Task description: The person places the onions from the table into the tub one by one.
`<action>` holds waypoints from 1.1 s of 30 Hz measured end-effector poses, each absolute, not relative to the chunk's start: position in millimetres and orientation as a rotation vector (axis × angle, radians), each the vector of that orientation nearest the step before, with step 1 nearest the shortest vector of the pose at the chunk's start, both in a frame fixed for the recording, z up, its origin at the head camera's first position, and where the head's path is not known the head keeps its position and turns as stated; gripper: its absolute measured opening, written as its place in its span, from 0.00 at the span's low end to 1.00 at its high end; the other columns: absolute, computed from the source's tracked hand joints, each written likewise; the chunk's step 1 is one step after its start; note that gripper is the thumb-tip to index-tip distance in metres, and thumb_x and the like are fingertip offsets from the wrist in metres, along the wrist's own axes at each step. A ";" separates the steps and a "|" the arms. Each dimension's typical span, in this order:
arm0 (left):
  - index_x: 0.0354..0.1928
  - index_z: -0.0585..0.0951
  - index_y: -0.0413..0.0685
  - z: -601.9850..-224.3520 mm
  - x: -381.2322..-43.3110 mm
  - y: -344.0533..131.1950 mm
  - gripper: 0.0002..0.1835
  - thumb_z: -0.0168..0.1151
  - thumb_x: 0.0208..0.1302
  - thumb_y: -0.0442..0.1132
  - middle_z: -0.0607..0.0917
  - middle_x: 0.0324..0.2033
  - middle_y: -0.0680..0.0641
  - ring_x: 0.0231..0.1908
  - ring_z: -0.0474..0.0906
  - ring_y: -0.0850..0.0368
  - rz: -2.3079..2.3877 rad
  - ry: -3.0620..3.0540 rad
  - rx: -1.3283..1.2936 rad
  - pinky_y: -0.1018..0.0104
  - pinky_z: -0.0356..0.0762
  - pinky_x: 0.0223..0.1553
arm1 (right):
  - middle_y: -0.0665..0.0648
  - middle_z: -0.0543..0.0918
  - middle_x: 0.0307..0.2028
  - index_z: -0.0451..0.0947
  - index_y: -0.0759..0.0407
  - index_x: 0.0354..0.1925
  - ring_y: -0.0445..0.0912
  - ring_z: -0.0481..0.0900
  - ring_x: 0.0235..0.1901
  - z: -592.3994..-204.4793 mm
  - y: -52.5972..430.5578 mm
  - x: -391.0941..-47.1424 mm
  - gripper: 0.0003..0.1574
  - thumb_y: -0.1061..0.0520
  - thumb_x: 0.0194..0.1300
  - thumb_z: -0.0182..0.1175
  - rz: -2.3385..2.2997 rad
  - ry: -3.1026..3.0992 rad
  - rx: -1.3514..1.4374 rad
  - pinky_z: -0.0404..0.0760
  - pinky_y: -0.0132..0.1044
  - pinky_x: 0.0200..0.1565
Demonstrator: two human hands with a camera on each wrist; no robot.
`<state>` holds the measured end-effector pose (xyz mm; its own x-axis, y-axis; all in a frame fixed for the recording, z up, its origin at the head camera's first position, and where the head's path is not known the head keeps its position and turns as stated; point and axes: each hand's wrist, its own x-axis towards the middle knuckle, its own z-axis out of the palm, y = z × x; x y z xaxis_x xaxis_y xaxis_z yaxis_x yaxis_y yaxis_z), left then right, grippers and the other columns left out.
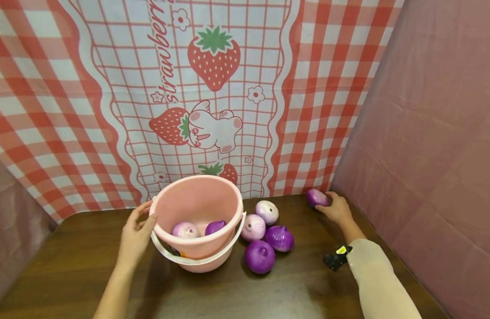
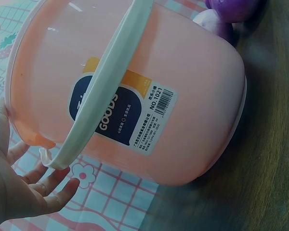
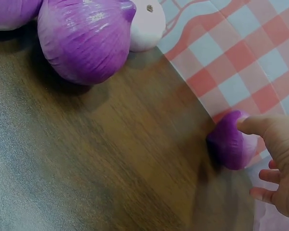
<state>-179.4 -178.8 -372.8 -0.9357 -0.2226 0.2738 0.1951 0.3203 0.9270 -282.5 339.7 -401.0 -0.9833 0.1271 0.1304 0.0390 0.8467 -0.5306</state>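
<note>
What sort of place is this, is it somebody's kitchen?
Probably a little indoor corner set up specially, though I can't tell which room: a strawberry cloth hangs behind the table, with pink cloth at both sides.

Table (image 1: 301, 288): dark brown top with wood grain, a pale sheen on its near part.
Bucket (image 1: 213, 249): pink, standing upright on the left half of the top.
Rear pale onion (image 1: 267, 212): whitish with a faint purple tint, a small dark spot on one end, just right of the bucket.
Middle pale onion (image 1: 253, 227): just in front of that one, also dark-spotted, beside the bucket.
Right purple onion (image 1: 280, 238): deep purple, its pointed tip toward the back.
Front purple onion (image 1: 259, 257): round, the nearest of these four close-set ones.
Lone onion (image 1: 316, 198): purple fading to pale, well apart, at the back right.
</note>
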 end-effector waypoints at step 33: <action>0.63 0.68 0.41 -374.9 -179.4 -178.1 0.22 0.51 0.68 0.37 0.74 0.56 0.40 0.36 0.73 0.79 -1.686 -2.177 -0.009 0.82 0.73 0.36 | 0.82 0.51 0.64 0.52 0.70 0.67 0.76 0.53 0.62 -408.0 330.1 -299.0 0.45 0.52 0.60 0.59 0.765 -2.991 0.005 0.58 0.67 0.60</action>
<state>-179.4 -178.1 -374.9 -0.9255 -0.2267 0.3034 0.2371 0.2779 0.9309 -299.0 330.1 -408.0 -0.9985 0.0103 0.0532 -0.0165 0.8774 -0.4795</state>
